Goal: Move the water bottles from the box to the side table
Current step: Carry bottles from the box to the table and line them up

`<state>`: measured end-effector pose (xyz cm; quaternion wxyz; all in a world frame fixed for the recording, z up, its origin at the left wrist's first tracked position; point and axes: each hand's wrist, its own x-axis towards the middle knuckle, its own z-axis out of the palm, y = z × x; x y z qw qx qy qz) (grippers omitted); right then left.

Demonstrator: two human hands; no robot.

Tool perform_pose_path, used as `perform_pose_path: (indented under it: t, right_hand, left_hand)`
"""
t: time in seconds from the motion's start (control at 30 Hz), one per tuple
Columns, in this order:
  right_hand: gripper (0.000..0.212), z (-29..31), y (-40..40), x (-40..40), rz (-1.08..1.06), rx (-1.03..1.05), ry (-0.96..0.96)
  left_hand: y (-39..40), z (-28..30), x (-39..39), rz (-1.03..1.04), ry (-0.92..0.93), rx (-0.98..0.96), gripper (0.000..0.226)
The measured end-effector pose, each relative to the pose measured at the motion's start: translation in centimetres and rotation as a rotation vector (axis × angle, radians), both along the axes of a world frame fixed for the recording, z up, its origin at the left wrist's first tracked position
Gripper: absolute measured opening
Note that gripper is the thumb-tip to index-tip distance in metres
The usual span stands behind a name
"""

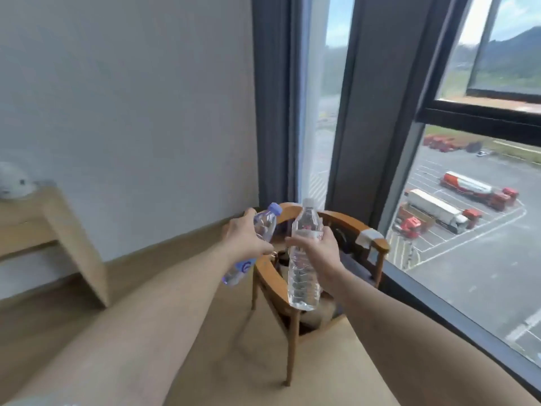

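My left hand (246,240) grips a clear water bottle with a purple cap (265,225), tilted to the right with its base down at the lower left. My right hand (317,247) grips a taller clear water bottle with a white cap (303,285), held nearly upright. Both bottles hang in the air in front of a wooden armchair (292,285). No box shows in this view. A pale tabletop corner (336,364) lies below my right forearm.
A light wooden desk (58,230) stands against the white wall at the left, with a grey plush toy (13,183) on it. Dark curtains (273,98) hang beside a large window (474,230) at the right. Wooden floor lies below.
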<state>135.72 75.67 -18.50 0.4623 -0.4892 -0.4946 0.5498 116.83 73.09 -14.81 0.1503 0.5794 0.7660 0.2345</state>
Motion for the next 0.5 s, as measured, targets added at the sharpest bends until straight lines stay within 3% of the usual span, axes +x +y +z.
perform_pose_path:
  t: [0.3, 0.5]
  right_hand:
    - [0.063, 0.3, -3.0, -25.7, 0.452, -0.006, -0.042]
    - [0.064, 0.4, -6.6, -41.0, 0.720, -0.032, -0.016]
  left_hand:
    - [-12.0, -0.3, -21.5, 0.520, -0.047, 0.019, 0.071]
    - [-19.0, -0.3, -32.9, 0.780, -0.187, 0.111, 0.063]
